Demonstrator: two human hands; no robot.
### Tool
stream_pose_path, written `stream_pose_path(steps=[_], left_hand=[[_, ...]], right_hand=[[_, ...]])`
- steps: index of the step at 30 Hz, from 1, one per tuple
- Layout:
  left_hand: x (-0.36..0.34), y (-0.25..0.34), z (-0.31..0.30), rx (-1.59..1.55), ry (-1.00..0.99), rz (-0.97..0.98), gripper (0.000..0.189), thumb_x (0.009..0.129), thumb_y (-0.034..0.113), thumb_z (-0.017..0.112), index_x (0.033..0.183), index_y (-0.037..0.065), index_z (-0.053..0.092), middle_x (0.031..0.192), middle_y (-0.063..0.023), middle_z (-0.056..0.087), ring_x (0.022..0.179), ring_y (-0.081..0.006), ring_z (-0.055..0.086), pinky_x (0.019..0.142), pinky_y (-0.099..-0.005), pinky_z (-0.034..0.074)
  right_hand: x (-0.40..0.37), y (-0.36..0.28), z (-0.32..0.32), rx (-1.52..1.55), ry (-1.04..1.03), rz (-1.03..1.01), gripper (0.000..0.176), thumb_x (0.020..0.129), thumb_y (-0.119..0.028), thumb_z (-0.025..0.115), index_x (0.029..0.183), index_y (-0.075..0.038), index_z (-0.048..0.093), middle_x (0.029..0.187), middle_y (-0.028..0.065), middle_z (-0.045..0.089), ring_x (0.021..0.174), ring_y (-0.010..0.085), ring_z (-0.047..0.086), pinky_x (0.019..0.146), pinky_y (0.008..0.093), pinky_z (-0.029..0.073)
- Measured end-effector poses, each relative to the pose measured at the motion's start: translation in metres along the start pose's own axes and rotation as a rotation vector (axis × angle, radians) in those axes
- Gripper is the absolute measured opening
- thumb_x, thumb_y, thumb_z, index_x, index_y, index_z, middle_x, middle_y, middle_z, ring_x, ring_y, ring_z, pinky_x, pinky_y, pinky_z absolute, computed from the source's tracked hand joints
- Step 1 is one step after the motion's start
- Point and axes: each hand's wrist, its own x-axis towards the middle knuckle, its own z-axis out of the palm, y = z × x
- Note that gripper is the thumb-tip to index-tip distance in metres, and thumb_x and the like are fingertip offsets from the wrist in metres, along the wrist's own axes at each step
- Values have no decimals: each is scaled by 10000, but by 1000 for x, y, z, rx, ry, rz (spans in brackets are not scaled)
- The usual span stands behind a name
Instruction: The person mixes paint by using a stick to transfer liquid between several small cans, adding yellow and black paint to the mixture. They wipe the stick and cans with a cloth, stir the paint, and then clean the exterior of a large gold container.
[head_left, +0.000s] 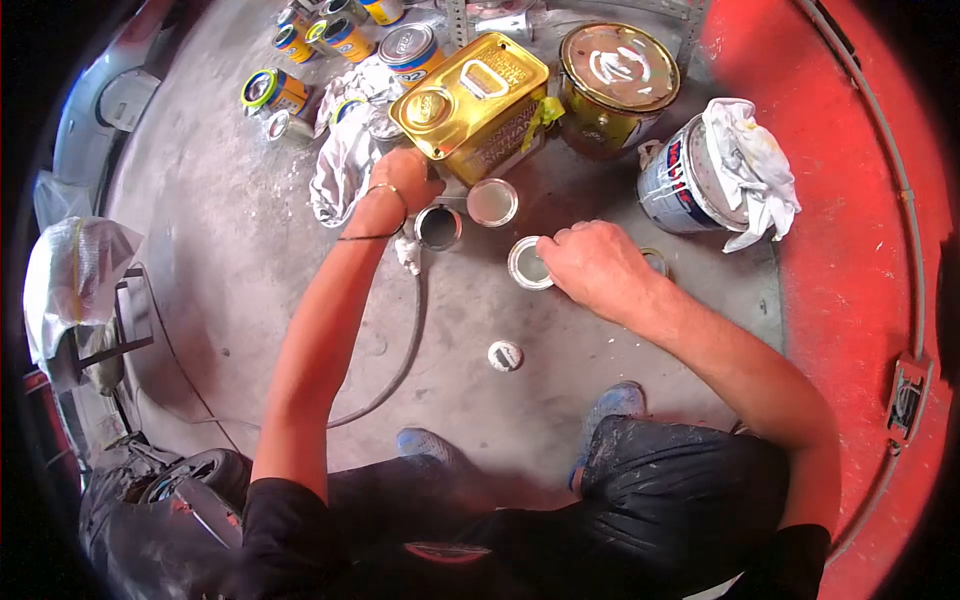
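My left hand, fingers curled, is at the front left corner of a gold rectangular tin. What it holds, if anything, is hidden. My right hand pinches the rim of a small round can with a silver edge on the floor. Just below the left hand is an open small can, dark inside. Right of that one stands another small can with a pale greyish top. A crumpled white cloth lies left of my left hand.
A large round paint can with white smears is right of the gold tin. A white bucket carries a rag. Several orange-labelled cans stand back left. A hose crosses the floor near a small round lid.
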Motion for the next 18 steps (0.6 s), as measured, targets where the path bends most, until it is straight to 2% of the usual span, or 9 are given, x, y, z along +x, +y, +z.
stream_pose_path(steps=[1, 4, 5, 7, 9, 12, 14, 15, 18], left_hand=[[-9, -4, -7, -60, 51, 58, 484, 817, 342, 857, 1227, 101, 769, 1092, -227, 785, 1071, -413, 752, 939, -502, 611], [-51, 7, -26, -33, 74, 137, 499, 825, 316, 868, 1253, 90, 748, 1067, -234, 760, 1066, -436, 734, 922, -521, 603], [-66, 20, -32, -6, -5, 120, 589, 808, 334, 894, 1313, 86, 719, 1139, -229, 742, 1102, -436, 724, 923, -526, 598], [-85, 26, -6, -35, -32, 148, 640, 817, 296, 904, 1382, 84, 689, 1208, -218, 726, 1101, -433, 725, 930, -521, 598], [-108, 40, 11, -162, 141, 78, 654, 834, 239, 895, 1431, 92, 673, 1207, -205, 731, 1114, -427, 724, 947, -511, 597], [-123, 41, 24, -250, 299, 76, 613, 856, 234, 881, 1425, 106, 693, 1314, -155, 735, 1159, -395, 727, 959, -495, 598], [-128, 43, 36, -284, 356, 41, 568, 863, 255, 877, 1394, 124, 724, 1368, -104, 742, 1218, -356, 715, 989, -488, 590], [-129, 43, 41, -234, 390, 58, 575, 867, 261, 876, 1406, 135, 720, 1387, -106, 732, 1243, -356, 702, 1005, -488, 584], [-134, 43, 47, -66, 515, 68, 606, 881, 272, 873, 1447, 151, 694, 1459, -118, 687, 1310, -361, 663, 1059, -485, 561]], right_hand=[[0, -3, -2, 11, -42, 18, 161, 903, -159, 736, 923, -19, 659, 777, 189, 694, 790, 419, 723, 727, 543, 593], [1, -12, -13, 83, -137, 46, 162, 901, -162, 740, 912, -19, 663, 808, 194, 707, 834, 418, 730, 756, 553, 588], [2, -14, -19, 138, -138, 44, 166, 900, -164, 742, 912, -17, 664, 813, 197, 709, 842, 423, 730, 761, 560, 585], [6, -16, -22, 201, -86, 48, 171, 900, -166, 743, 924, -13, 670, 825, 208, 713, 849, 436, 728, 772, 569, 580], [12, -12, -16, 214, 17, 63, 177, 902, -168, 743, 948, -9, 680, 837, 220, 718, 849, 452, 722, 784, 573, 575], [14, -7, -11, 109, 99, 27, 170, 890, -177, 732, 914, -17, 679, 850, 235, 734, 877, 476, 734, 802, 588, 580], [11, -11, -10, 101, -27, 36, 165, 890, -178, 727, 907, -21, 682, 855, 231, 735, 870, 471, 734, 794, 587, 580], [9, -14, -10, 98, -91, 43, 163, 890, -179, 724, 904, -23, 683, 857, 229, 735, 866, 468, 734, 790, 586, 579], [11, -21, -10, 209, -4, 38, 164, 886, -185, 715, 904, -23, 695, 852, 226, 738, 860, 456, 739, 780, 578, 587]])
